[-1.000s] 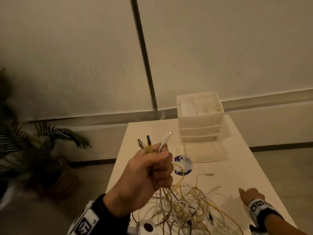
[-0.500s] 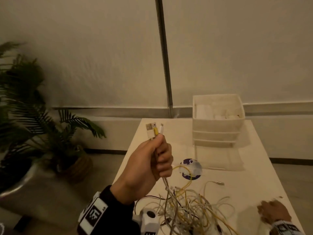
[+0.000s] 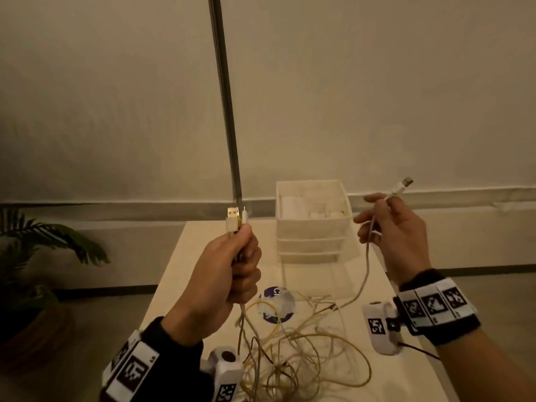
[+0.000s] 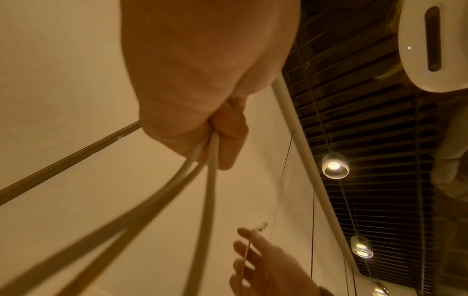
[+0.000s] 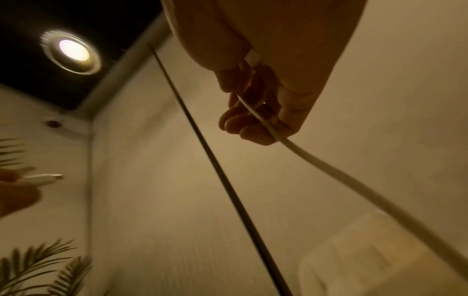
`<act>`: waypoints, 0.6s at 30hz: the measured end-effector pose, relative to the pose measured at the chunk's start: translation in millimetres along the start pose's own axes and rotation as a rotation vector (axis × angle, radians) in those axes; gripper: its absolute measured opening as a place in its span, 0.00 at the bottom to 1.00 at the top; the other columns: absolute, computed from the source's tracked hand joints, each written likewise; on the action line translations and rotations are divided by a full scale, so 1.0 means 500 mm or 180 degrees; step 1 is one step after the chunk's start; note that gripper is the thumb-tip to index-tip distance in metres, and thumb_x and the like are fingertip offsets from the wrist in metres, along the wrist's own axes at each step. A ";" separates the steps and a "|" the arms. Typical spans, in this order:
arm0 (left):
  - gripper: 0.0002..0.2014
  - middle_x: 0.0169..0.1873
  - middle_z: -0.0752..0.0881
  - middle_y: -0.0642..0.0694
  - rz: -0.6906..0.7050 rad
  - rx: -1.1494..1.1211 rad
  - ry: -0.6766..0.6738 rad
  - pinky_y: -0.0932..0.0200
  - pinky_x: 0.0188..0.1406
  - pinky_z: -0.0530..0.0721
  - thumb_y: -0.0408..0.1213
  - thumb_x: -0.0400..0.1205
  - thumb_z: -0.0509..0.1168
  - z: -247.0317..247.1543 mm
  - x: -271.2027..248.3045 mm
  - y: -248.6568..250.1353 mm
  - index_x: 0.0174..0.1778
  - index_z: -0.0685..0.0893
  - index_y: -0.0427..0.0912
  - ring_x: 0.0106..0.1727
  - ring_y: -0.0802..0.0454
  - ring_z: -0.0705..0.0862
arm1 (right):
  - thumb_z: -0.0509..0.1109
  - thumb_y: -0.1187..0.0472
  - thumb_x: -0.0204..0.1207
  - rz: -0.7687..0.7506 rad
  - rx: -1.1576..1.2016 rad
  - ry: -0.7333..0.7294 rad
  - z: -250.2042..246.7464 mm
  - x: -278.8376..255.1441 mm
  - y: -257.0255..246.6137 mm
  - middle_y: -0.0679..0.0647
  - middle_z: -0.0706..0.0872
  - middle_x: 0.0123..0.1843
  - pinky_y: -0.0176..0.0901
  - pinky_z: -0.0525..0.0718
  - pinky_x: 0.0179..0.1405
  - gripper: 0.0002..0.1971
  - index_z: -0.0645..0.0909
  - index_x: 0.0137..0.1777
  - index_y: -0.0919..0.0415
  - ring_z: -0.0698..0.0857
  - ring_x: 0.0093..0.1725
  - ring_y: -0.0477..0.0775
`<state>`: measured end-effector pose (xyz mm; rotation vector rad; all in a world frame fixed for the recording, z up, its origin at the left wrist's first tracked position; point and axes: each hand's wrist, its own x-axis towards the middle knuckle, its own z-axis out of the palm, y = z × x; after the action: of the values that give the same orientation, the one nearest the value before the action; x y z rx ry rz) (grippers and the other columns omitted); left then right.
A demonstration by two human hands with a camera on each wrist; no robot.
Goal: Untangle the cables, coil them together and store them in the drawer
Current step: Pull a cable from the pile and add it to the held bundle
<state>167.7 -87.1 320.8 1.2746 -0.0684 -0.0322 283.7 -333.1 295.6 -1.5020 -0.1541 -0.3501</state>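
A tangle of white and yellow cables (image 3: 295,352) lies on the white table (image 3: 400,372) near its front. My left hand (image 3: 232,265) is raised in a fist round a bundle of cable ends, whose plugs (image 3: 236,219) stick up above the thumb; the strands (image 4: 202,180) hang down from the fist. My right hand (image 3: 388,224) is held up at the right and pinches one white cable (image 3: 367,262) just below its USB plug (image 3: 403,185); that cable (image 5: 303,156) runs down to the tangle. A white drawer unit (image 3: 313,245) stands at the back of the table.
A round purple and white sticker (image 3: 275,304) lies on the table between the tangle and the drawer unit. A potted plant (image 3: 34,250) stands on the floor to the left. A dark vertical strip (image 3: 223,97) runs down the wall behind.
My right hand has come up off the table with one white cable end pinched in it. My left hand has kept its grip on the bundle of ends and turned slightly.
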 end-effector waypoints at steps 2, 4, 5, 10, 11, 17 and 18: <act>0.17 0.26 0.56 0.45 0.0069 -0.0143 -0.0007 0.55 0.23 0.49 0.50 0.82 0.60 -0.011 -0.001 0.004 0.31 0.69 0.45 0.24 0.50 0.50 | 0.61 0.60 0.85 -0.0278 -0.0072 -0.0062 0.037 -0.011 -0.042 0.61 0.87 0.37 0.45 0.81 0.29 0.10 0.84 0.52 0.59 0.80 0.30 0.56; 0.14 0.27 0.54 0.44 0.0169 -0.0208 -0.0002 0.56 0.23 0.49 0.46 0.79 0.61 -0.026 -0.005 0.010 0.32 0.67 0.45 0.24 0.50 0.50 | 0.63 0.61 0.84 -0.0530 -0.0203 -0.0033 0.065 -0.009 -0.080 0.59 0.86 0.36 0.45 0.81 0.29 0.09 0.85 0.51 0.58 0.79 0.31 0.56; 0.14 0.27 0.55 0.44 0.0195 -0.0195 0.0006 0.56 0.23 0.49 0.45 0.79 0.61 -0.033 -0.007 0.012 0.31 0.67 0.45 0.24 0.49 0.50 | 0.64 0.62 0.83 -0.0621 -0.0278 -0.0035 0.075 -0.001 -0.098 0.58 0.86 0.35 0.45 0.81 0.30 0.08 0.86 0.51 0.58 0.79 0.31 0.55; 0.15 0.28 0.55 0.43 0.0134 -0.0074 0.0049 0.55 0.23 0.50 0.47 0.79 0.61 -0.061 -0.018 0.023 0.31 0.67 0.45 0.25 0.49 0.51 | 0.67 0.63 0.81 -0.0818 -0.0356 -0.0256 0.116 0.071 -0.198 0.52 0.85 0.32 0.42 0.79 0.26 0.07 0.87 0.51 0.60 0.77 0.27 0.51; 0.15 0.28 0.55 0.43 0.0147 -0.0089 0.0055 0.56 0.23 0.50 0.47 0.79 0.61 -0.064 -0.018 0.023 0.31 0.67 0.45 0.25 0.49 0.51 | 0.68 0.63 0.81 -0.0886 -0.0336 -0.0218 0.122 0.084 -0.222 0.52 0.85 0.32 0.42 0.79 0.26 0.07 0.87 0.51 0.60 0.78 0.26 0.50; 0.11 0.28 0.56 0.43 0.0440 -0.0242 -0.0047 0.58 0.21 0.53 0.42 0.77 0.67 -0.079 -0.025 0.029 0.34 0.73 0.43 0.24 0.50 0.52 | 0.66 0.61 0.82 -0.0961 -0.0534 -0.0475 0.159 0.066 -0.277 0.50 0.83 0.27 0.40 0.78 0.20 0.09 0.87 0.44 0.56 0.76 0.21 0.48; 0.09 0.27 0.55 0.43 0.0525 -0.0245 -0.0060 0.59 0.21 0.53 0.42 0.75 0.69 -0.080 -0.025 0.030 0.37 0.78 0.42 0.23 0.50 0.52 | 0.65 0.62 0.83 -0.0853 -0.0660 -0.0780 0.169 0.033 -0.257 0.49 0.81 0.25 0.38 0.75 0.18 0.10 0.86 0.42 0.56 0.74 0.20 0.47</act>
<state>157.6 -43.6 323.1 1.1882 -0.1865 0.0942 268.0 -255.2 428.2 -1.7317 -0.5305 -0.4041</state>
